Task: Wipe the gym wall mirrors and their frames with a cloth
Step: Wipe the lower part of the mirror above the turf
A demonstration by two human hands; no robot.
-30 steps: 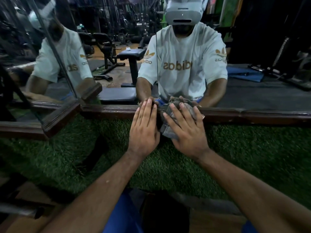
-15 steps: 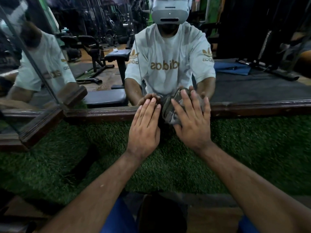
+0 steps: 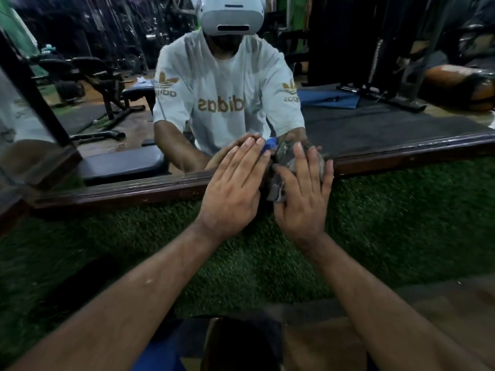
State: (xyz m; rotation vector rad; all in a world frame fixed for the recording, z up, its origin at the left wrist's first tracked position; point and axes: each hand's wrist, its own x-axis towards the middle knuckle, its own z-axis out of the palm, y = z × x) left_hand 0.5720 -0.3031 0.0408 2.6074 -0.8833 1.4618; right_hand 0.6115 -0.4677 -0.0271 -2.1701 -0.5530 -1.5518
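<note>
Both hands are sliding rightward along the dark wooden mirror frame [image 3: 401,156] compared with a second ago. Frame's long axis is running left to right beneath the wall mirror glass [image 3: 348,116], above green artificial turf [image 3: 401,223]. Right hand [image 3: 301,199], fingers spread flat, is pressing the crumpled grey cloth [image 3: 281,170] onto the frame; left hand [image 3: 235,188], fingers straight together, is bracing just beside it.

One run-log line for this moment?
wiping | right hand presses cloth on mirror frame | left hand flat on mirror
</note>
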